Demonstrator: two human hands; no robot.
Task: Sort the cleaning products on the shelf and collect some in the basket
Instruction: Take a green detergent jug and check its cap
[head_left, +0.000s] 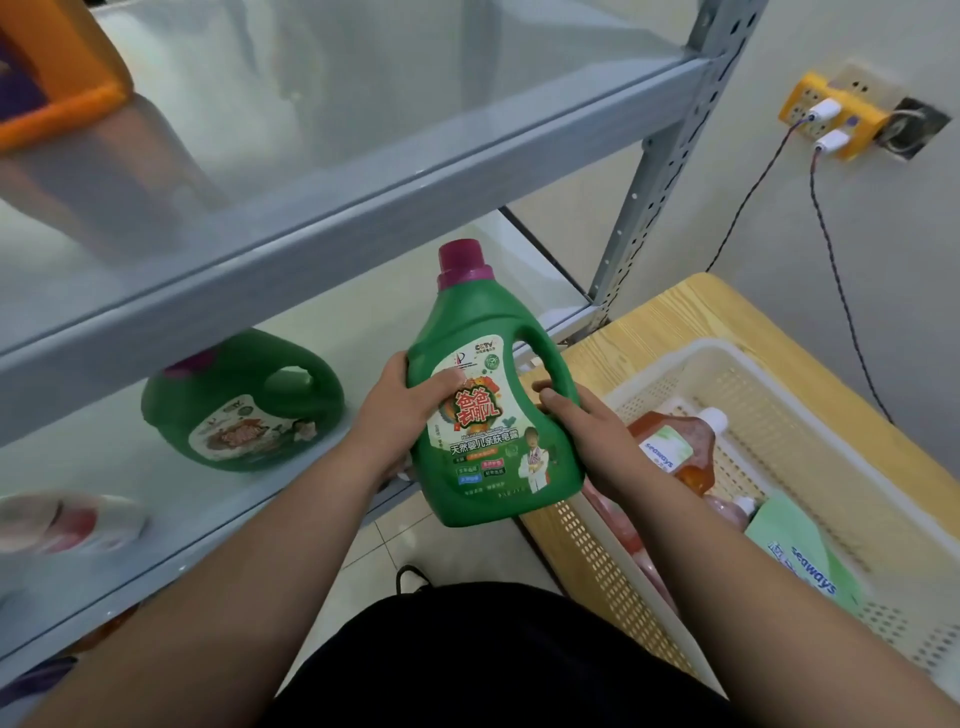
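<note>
A green detergent bottle (488, 395) with a purple cap is held upright in the air between the shelf and the basket. My left hand (402, 402) grips its left side with the thumb across the label. My right hand (582, 431) holds its right side by the handle. A second green bottle (244, 405) of the same kind lies on the lower glass shelf (130, 525). The white perforated basket (810, 431) stands at the right on a wooden table and holds an orange-brown bottle (680, 447), a pink bottle and a green Seaways pouch (800, 556).
The grey metal rack's upper shelf (363, 171) carries an orange container (57, 78) at the far left. A white and red item (67, 519) lies blurred at the lower shelf's left. A yellow power strip (831, 119) with cables hangs on the wall.
</note>
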